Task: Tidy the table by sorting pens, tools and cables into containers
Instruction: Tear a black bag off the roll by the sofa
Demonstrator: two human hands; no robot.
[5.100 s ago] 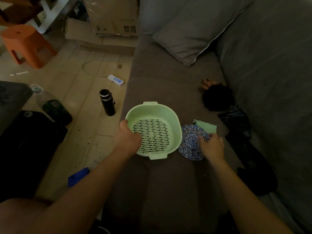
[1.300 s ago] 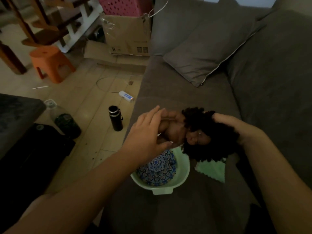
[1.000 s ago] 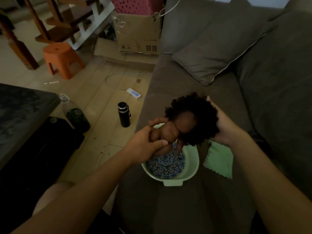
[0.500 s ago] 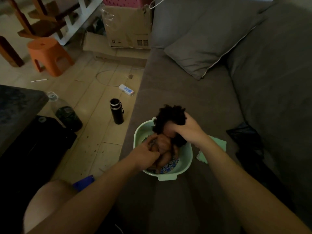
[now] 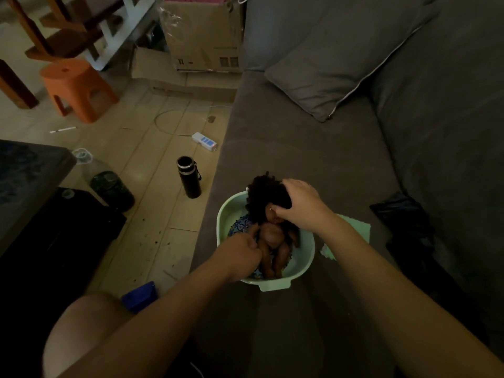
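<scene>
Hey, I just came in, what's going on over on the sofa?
A person is holding a doll with curly black hair in a pale green basin on the grey sofa seat. The right hand grips its head, and the left hand holds its side. The doll lies on a blue patterned piece in the basin. A green cloth lies beside the basin.

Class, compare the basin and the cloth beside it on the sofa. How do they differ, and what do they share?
The basin is a deep tub; the cloth lies flat. The basin holds a doll, gripped by the left hand and right hand; the cloth, where visible, bears nothing. The cloth's edge is zigzagged; the basin's rim is smooth. Both are pale green, on the sofa.
</scene>
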